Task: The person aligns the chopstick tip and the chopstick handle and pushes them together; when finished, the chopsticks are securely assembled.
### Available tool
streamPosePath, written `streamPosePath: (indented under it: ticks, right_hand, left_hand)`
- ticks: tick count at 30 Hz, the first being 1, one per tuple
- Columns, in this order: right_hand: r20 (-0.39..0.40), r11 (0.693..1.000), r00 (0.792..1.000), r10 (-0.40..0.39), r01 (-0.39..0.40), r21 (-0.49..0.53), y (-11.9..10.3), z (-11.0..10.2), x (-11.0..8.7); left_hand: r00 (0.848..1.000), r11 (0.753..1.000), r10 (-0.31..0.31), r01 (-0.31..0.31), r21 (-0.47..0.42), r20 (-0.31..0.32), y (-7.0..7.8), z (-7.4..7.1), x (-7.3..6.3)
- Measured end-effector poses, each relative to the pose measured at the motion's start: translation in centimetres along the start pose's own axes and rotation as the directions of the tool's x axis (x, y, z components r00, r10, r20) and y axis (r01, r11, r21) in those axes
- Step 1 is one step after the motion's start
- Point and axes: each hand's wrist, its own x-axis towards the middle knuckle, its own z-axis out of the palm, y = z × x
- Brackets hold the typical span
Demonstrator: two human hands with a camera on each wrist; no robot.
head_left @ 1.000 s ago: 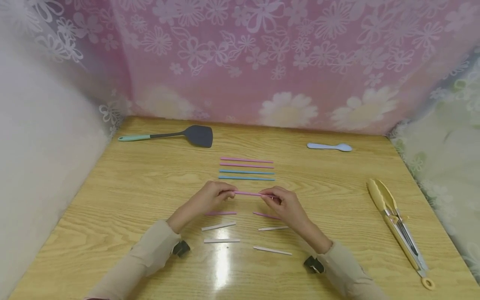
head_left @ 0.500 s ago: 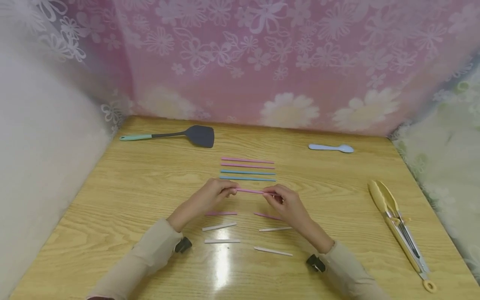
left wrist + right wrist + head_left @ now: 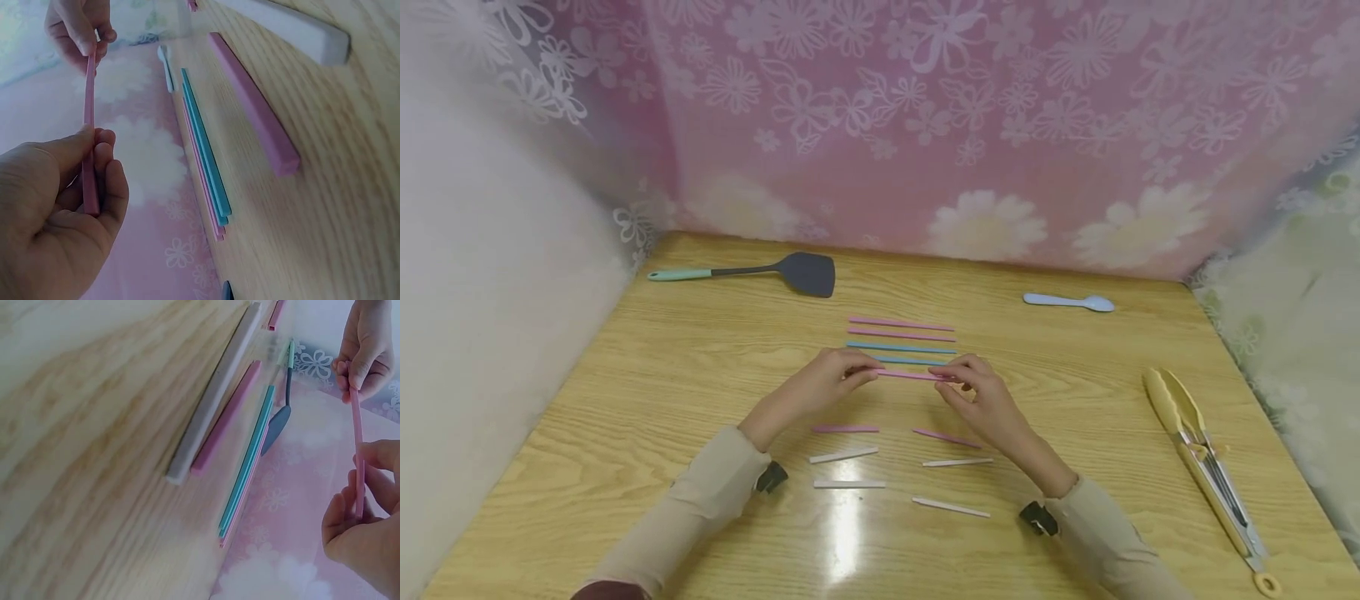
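Note:
In the head view, a pink chopstick point(image 3: 906, 374) lies crosswise between both hands, just in front of a row of chopsticks. My left hand point(image 3: 831, 377) pinches its left end with thumb and fingers. My right hand point(image 3: 977, 387) pinches the other end between thumb and fingertips. The left wrist view shows the butt of this pink chopstick point(image 3: 89, 169) tucked against the left fingers. Behind the hands lie two pink chopsticks point(image 3: 902, 323) and two blue chopsticks point(image 3: 901, 347), parallel to each other; the hands partly cover the nearer blue one.
Nearer the body lie shorter pink sticks point(image 3: 846, 429) and several white sticks point(image 3: 850, 484), in left and right groups. A dark spatula point(image 3: 807, 273) rests at the back left, a pale blue spoon point(image 3: 1067, 302) at the back right. Yellow tongs point(image 3: 1210, 479) lie on the right.
Both hands have moved the pink chopstick away from the body, up to the nearer blue chopstick. The right fingers have spread a little. The whole view has shifted slightly.

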Motion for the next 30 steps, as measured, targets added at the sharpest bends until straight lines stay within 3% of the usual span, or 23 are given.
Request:
streamPosePath:
  ticks: [13,21,30]
  right_hand:
    - [0.076,0.994,0.995,0.067,-0.061,-0.086,1.2,-0.3,0.4]
    - [0.113,0.988,0.988,0.103,-0.088,-0.129,2.3,-0.2,0.8]
    - [0.222,0.978,0.963,0.154,-0.116,-0.175,4.0,0.7,1.6]
  left_hand:
    - [0.998,0.998,-0.055,0.055,0.019,0.027,-0.5,0.1,-0.5]
    - [0.990,0.988,-0.138,0.136,0.070,0.024,-1.5,-0.6,-0.6]
    - [0.996,0.988,-0.077,0.070,0.140,0.048,-3.8,0.0,0.9]
